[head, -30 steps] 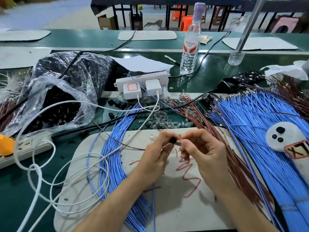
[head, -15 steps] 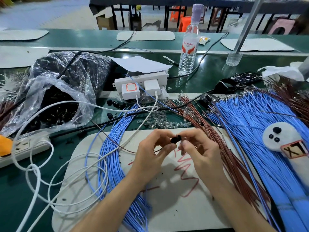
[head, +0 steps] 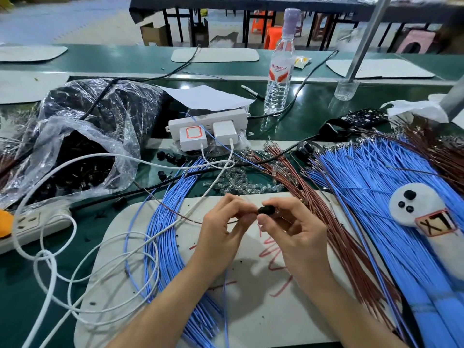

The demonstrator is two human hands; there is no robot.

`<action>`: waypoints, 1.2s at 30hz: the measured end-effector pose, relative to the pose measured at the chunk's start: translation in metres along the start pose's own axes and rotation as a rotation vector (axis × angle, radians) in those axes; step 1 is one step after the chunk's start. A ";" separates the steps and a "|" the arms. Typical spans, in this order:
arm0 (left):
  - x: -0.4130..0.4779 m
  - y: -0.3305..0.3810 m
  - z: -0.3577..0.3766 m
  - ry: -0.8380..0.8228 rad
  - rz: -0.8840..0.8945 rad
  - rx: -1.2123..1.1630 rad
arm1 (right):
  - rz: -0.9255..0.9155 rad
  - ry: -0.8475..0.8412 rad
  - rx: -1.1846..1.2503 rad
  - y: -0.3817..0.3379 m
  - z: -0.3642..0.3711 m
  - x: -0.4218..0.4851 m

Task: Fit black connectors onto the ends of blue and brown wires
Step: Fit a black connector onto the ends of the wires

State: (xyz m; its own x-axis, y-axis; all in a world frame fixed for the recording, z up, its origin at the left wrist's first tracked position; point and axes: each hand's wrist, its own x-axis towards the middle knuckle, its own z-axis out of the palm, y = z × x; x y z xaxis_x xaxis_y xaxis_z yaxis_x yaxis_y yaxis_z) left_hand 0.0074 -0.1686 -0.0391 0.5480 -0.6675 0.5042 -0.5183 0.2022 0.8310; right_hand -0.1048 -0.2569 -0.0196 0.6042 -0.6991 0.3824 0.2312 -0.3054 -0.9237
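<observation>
Pinching a black connector (head: 266, 210) in the right hand (head: 293, 229) and a thin brown wire (head: 175, 214) in the left hand (head: 221, 227), right over the white mat (head: 251, 310). Boxed in by blue wires (head: 165, 242) on the left and brown wires (head: 334, 234) on the right. Also crowded by a white cable (head: 54, 268) looping across the counter (head: 25, 310).

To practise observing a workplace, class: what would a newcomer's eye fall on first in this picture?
The big fan of blue wires across the right of the bench, brown wires beside it. At centre, over the white mat, the right hand pinches a small black connector and the left hand a thin brown wire. At left sits a clear bag of dark parts.
</observation>
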 end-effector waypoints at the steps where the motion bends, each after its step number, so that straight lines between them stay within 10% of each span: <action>1: -0.001 0.000 0.001 -0.011 0.007 0.006 | 0.016 0.007 -0.006 0.001 0.000 0.000; 36: -0.002 0.001 0.002 -0.088 -0.032 0.026 | -0.044 0.004 -0.134 0.000 0.000 0.000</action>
State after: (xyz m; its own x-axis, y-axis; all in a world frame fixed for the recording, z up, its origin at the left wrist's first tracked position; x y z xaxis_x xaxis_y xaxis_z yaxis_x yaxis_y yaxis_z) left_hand 0.0046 -0.1683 -0.0403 0.5052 -0.7339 0.4541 -0.5191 0.1619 0.8392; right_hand -0.1046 -0.2568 -0.0194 0.5922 -0.6857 0.4231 0.1531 -0.4197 -0.8946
